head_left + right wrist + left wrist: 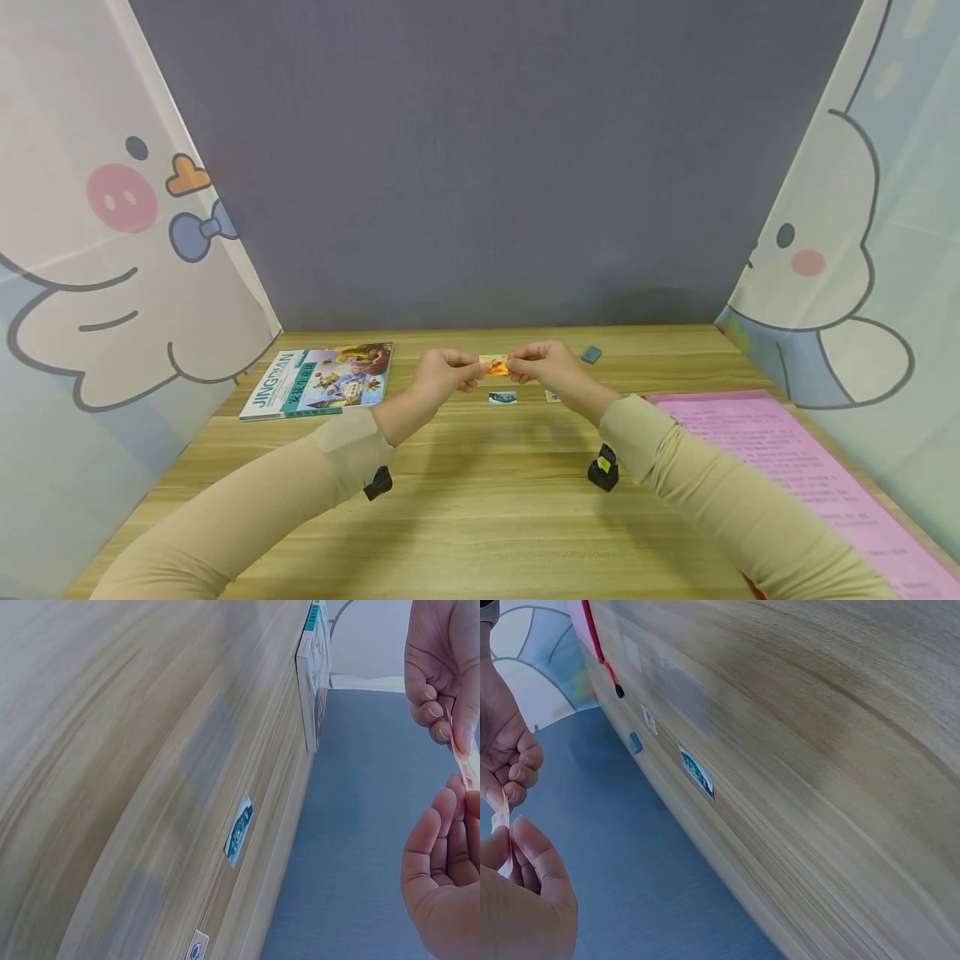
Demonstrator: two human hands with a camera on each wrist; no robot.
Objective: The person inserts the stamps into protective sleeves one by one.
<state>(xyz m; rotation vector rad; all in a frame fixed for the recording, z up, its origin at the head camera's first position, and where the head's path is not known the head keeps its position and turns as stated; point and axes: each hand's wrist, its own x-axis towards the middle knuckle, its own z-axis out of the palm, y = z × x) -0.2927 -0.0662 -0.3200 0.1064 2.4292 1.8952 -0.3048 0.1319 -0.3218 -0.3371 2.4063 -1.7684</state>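
Above the middle of the wooden table (480, 517), the left hand (444, 375) and the right hand (546, 367) hold 1 small orange sticker (493, 364) between them. Each hand pinches 1 end of it with thumb and fingertips, so both hands are closed on the sticker, which is in the air and not touching the table.

The step in hand looks like peeling or separating the sticker, and I judge it is only at the beginning. The next move probably needs a fine pull with the fingertips, slow enough that the thin paper does not tear or bend.

Just below the hands, 2 more small stickers lie flat: a blue one (502, 398) and a white one (552, 397). A little beyond the right hand there is a small blue eraser (591, 355). A picture book (318, 380) lies well to the left of the left hand, and a pink sheet (787, 467) to the right of the right hand.

The head view shows the whole layout. The right wrist view shows the sticker edge-on (466, 759), very thin, and the curled fingers (435, 712) of the left hand. The left wrist view shows a red cord (600, 649) on the table, which I cannot make out from the head.
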